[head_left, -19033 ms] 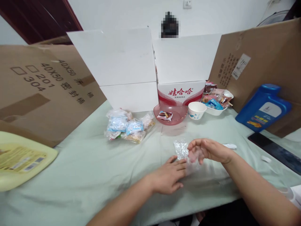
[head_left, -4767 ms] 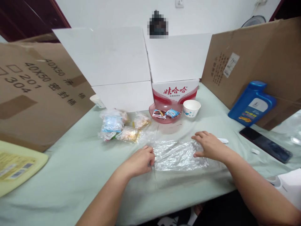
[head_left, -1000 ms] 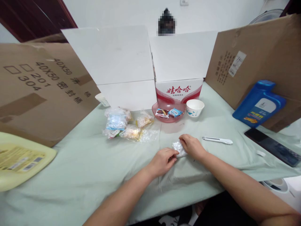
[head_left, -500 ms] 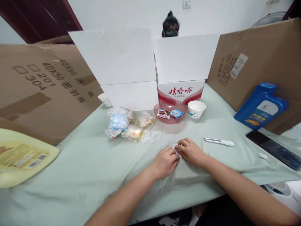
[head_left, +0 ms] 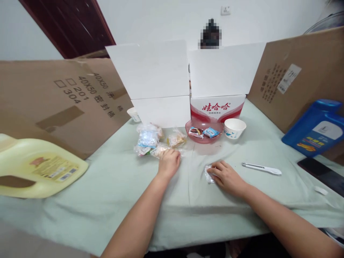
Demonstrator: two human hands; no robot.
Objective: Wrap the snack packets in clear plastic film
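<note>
The left hand (head_left: 169, 165) has moved across the counter (head_left: 107, 211) to the packets (head_left: 147, 138), fingers curled at their near edge, grip unclear. The plastic (head_left: 208, 175) lies left of the right hand (head_left: 227, 177), the nearer one, partly under its bent fingers, clamping unclear.

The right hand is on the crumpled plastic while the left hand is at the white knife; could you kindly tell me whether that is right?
Not quite: the head view shows the left hand at the wrapped packets, not the white knife. The right hand is indeed on the crumpled plastic.
</note>
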